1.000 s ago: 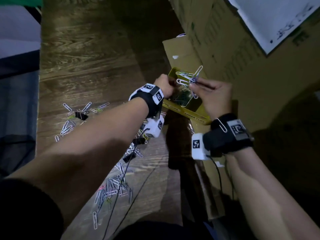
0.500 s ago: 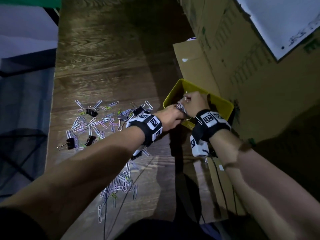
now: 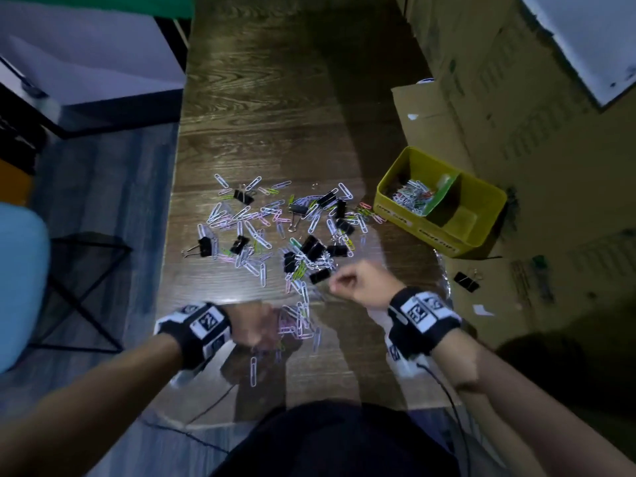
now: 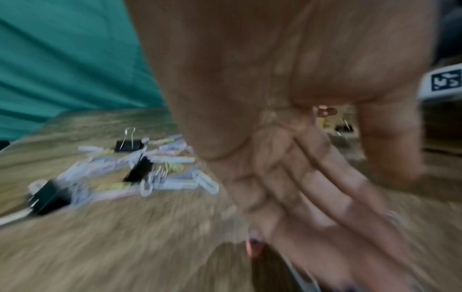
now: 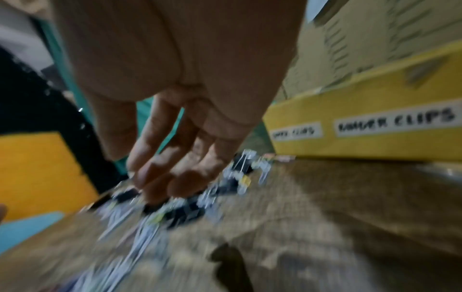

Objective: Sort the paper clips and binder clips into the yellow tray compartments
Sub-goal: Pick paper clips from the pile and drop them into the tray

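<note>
Both hands have been pulled back from the tray (image 3: 488, 235) at right of frame. The left hand (image 3: 256, 325) and right hand (image 3: 358, 284), fingers relaxed and empty, are being lowered over the clips (image 3: 275, 232) at centre. Another load is likely being gathered.

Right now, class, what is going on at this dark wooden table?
A person is sorting clips into a yellow plastic tray. One compartment already holds a heap of paper clips; the one beside it looks empty. Many coloured paper clips and black binder clips lie scattered on the dark wooden table. Both hands, left hand and right hand, hover over the pile, holding nothing visible.
</note>
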The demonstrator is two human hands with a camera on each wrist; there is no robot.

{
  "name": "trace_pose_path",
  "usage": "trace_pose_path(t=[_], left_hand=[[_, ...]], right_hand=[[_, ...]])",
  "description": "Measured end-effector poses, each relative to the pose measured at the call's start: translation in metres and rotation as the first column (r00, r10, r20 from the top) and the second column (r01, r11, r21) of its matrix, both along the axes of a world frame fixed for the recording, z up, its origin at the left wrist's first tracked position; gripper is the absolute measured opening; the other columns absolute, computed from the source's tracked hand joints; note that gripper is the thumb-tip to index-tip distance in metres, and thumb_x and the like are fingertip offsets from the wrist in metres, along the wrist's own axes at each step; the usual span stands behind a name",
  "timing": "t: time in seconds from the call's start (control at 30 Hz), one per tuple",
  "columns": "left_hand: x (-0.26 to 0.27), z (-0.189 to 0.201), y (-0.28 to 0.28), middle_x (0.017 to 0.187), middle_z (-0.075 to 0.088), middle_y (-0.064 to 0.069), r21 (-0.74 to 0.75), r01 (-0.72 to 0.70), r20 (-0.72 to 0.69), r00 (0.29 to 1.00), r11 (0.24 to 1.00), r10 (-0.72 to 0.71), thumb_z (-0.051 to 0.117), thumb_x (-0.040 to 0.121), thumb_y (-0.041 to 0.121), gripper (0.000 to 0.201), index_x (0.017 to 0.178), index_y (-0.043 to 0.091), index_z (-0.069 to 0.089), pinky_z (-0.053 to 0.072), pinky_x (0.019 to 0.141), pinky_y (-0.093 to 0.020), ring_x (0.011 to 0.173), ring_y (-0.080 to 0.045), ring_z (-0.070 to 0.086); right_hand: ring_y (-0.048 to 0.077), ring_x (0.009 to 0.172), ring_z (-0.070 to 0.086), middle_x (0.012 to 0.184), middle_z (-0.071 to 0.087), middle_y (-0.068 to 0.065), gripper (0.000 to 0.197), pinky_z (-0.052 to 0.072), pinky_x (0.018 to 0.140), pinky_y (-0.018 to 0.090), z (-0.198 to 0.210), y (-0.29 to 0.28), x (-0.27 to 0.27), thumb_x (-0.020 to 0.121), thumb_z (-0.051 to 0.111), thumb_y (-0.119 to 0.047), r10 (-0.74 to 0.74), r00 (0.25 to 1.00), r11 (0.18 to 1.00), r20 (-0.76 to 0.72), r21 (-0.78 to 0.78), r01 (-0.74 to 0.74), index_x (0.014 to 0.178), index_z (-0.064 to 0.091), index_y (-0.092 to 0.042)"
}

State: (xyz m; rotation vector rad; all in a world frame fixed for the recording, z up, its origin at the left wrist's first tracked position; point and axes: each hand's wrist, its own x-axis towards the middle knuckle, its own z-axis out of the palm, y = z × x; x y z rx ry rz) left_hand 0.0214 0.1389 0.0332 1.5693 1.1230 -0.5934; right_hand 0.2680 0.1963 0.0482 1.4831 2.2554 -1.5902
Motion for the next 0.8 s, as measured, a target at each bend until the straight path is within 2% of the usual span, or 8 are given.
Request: trace_pose_path(t=[0.1,0.27,0.43,0.5,0.57,0.63,0.7,0.8], left_hand=[[-0.017,-0.018,-0.057,0.065,0.061,-0.001,-0.315,0.03,-0.22,0.97,0.949,-0.104,0.056,0.088,0.013,0.015,0.074,0.015,0.059,0.045,0.055,-0.019,0.053,-0.008,0.055],[-0.012,-0.033,-0.072,0.065,0.067,-0.004,-0.142,-0.081,-0.152,0.987,0.987,0.059,0.05,0.083,0.008,0.029,0.057,0.02,0.056,0.054,0.06,-0.032,0.05,-0.016,0.06],[0.003,-0.036,-0.039,0.091,0.071,-0.007,0.205,-0.039,-0.063,0.997,0.978,0.052,0.05,0.078,0.006,0.023,0.084,0.014,0.071,0.041,0.064,-0.018,0.083,-0.021,0.064],[-0.004,-0.034,-0.032,0.091,0.07,-0.006,0.283,-0.083,-0.035,0.995,0.955,0.097,0.054,0.081,0.008,0.018,0.086,0.014,0.07,0.039,0.066,-0.019,0.086,-0.02,0.062],[-0.016,-0.035,-0.031,0.095,0.066,-0.004,0.445,-0.186,-0.005,0.978,0.876,0.21,0.06,0.082,0.018,0.011,0.092,0.017,0.066,0.044,0.07,-0.023,0.089,-0.021,0.062],[-0.025,-0.042,-0.038,0.113,0.053,-0.003,0.587,-0.255,-0.019,0.945,0.769,0.328,0.07,0.076,0.036,0.045,0.116,0.024,0.053,0.05,0.079,-0.034,0.102,-0.023,0.055],[-0.021,-0.044,-0.046,0.133,0.036,-0.006,0.582,-0.235,-0.111,0.926,0.779,0.362,0.077,0.064,0.05,0.088,0.137,0.033,0.029,0.05,0.088,-0.043,0.117,-0.025,0.043],[-0.004,-0.05,-0.052,0.137,0.031,-0.009,0.586,-0.155,-0.203,0.922,0.796,0.329,0.077,0.06,0.055,0.095,0.136,0.039,0.023,0.048,0.09,-0.043,0.118,-0.029,0.036]], right_hand=[[0.015,0.091,0.066,0.105,0.073,0.004,0.014,0.051,0.09,0.032,-0.038,-0.045,-0.022,0.086,0.064,-0.014,0.335,0.935,0.925,0.116,-0.229,-0.303,0.095,0.075,-0.014],[0.014,0.09,0.065,0.089,0.069,-0.013,0.018,0.053,0.087,0.03,-0.066,-0.084,-0.05,0.083,0.065,-0.037,0.335,0.917,0.924,0.216,-0.265,-0.275,0.096,0.071,-0.025],[0.014,0.077,0.063,0.083,0.063,-0.012,0.008,0.057,0.073,0.037,-0.073,-0.085,-0.063,0.08,0.062,-0.037,0.092,0.956,0.991,0.278,0.07,-0.115,0.076,0.057,-0.033],[0.019,0.095,0.059,0.108,0.057,-0.004,0.019,0.053,0.08,0.04,-0.069,-0.086,-0.063,0.081,0.064,-0.045,0.006,0.948,0.976,0.317,0.206,-0.075,0.091,0.052,-0.035],[0.025,0.116,0.047,0.129,0.042,0.005,0.056,0.048,0.09,0.041,-0.064,-0.088,-0.064,0.078,0.065,-0.053,-0.039,0.928,0.969,0.371,0.24,-0.056,0.121,0.043,-0.025],[0.028,0.125,0.036,0.137,0.031,0.01,0.084,0.046,0.094,0.041,-0.058,-0.091,-0.068,0.072,0.066,-0.062,-0.064,0.905,0.973,0.421,0.228,-0.037,0.135,0.029,-0.021],[0.028,0.127,0.032,0.139,0.027,0.012,0.098,0.045,0.094,0.04,-0.058,-0.095,-0.076,0.068,0.067,-0.066,-0.046,0.877,0.978,0.478,0.201,-0.058,0.141,0.021,-0.019],[0.03,0.128,0.029,0.139,0.027,0.014,0.1,0.039,0.1,0.041,-0.06,-0.102,-0.089,0.07,0.068,-0.062,-0.017,0.857,0.967,0.514,0.227,-0.117,0.143,0.019,-0.016]])
